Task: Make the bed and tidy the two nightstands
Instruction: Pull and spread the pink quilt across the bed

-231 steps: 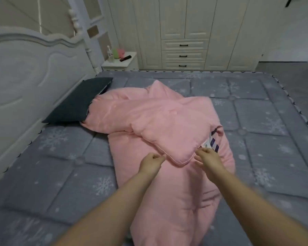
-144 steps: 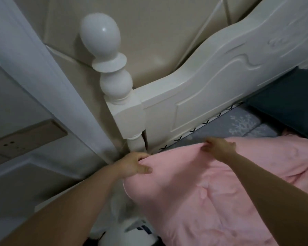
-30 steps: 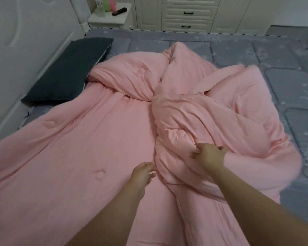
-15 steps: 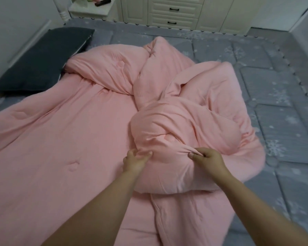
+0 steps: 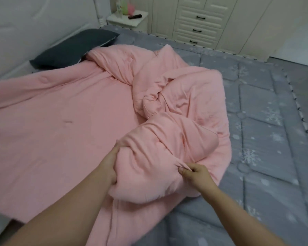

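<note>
Pink quilt spread flat across the left half of the frame, bunched and twisted into a heap at centre and centre right. Left hand, lower centre, closed around a thick fold at the near left side of the heap, fingers buried in the fabric. Right hand, just right of it, pinching a small gather of the same fold between thumb and fingers, cloth pulled taut into creases between the two hands. Gripped bundle raised off the flat layer beneath it. Grey snowflake-patterned mattress bare along the right side and across the lower right of the frame. Dark pillow at upper left, lying against the white headboard, its near edge touching the quilt. White nightstand at top centre, beyond the far edge of the bed, carrying a clear bottle, a green item, a pink item and a dark elongated object. Cream wardrobe with black-handled drawers along the top right.
</note>
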